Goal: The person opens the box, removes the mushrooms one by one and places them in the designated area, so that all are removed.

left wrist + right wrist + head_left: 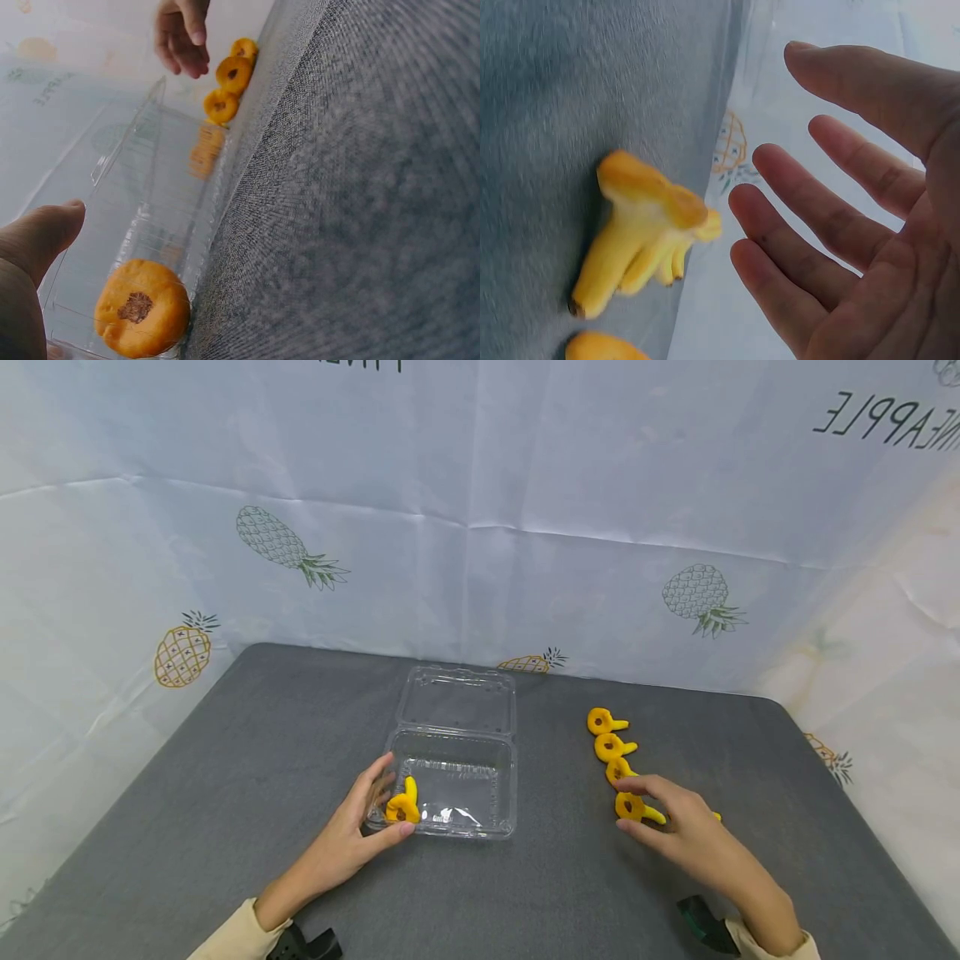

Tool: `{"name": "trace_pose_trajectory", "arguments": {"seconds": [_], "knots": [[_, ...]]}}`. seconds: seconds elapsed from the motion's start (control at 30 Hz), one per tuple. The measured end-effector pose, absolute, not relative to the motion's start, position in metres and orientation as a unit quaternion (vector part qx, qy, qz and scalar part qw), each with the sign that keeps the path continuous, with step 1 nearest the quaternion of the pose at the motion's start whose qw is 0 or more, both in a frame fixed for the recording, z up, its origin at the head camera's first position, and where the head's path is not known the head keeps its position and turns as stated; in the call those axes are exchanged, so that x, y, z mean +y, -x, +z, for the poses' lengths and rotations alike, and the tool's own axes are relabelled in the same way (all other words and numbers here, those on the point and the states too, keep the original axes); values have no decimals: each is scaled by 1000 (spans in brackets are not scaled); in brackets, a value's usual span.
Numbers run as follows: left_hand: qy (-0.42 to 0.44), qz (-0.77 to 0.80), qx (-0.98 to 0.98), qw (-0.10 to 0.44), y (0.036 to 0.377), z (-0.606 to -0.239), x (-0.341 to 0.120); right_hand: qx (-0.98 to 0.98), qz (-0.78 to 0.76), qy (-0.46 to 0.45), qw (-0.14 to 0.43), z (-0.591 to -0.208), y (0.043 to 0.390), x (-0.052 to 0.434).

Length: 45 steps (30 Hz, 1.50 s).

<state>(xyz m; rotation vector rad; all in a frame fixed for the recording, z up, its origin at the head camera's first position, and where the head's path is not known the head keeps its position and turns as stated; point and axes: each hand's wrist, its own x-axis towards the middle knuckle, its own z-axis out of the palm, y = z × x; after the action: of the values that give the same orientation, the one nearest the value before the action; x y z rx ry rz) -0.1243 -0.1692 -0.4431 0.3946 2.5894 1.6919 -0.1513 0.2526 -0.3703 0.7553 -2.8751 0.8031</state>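
A yellow chanterelle mushroom [403,808] lies in the front left corner of a clear plastic clamshell box [468,835], whose lid is folded back. My left hand [341,839] rests around that corner, its fingers along the left side and its thumb at the front edge. In the left wrist view, the thumb [45,236] is straight beside the clear wall. To the right, more chanterelle mushrooms [609,747] lie in a slanting row. Over the nearer ones hovers my right hand [693,827], fingers spread and holding nothing. It partly hides one mushroom, of which only a yellow tip shows.
A grey cloth-covered table [300,718] carries everything. Behind it hangs a pale curtain [480,585] printed with pineapples. The open lid [457,697] lies toward the table's far edge, with grey tabletop between the box and the row.
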Motion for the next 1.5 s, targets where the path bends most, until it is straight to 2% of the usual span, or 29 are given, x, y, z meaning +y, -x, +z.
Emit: {"name": "trace_pose_trajectory", "arguments": {"seconds": [0.37, 0.7, 1.2, 1.5], "knots": [[-128, 542, 831, 13, 125, -443, -169, -923, 266, -273, 49, -369, 142, 234], [-127, 544, 829, 15, 125, -442, -169, -912, 295, -284, -21, -363, 143, 208], [-125, 546, 829, 14, 125, -443, -168, -880, 311, -357, 27, -370, 145, 172], [-123, 547, 828, 13, 124, -443, -169, -858, 314, -406, 27, -369, 149, 152]]}}
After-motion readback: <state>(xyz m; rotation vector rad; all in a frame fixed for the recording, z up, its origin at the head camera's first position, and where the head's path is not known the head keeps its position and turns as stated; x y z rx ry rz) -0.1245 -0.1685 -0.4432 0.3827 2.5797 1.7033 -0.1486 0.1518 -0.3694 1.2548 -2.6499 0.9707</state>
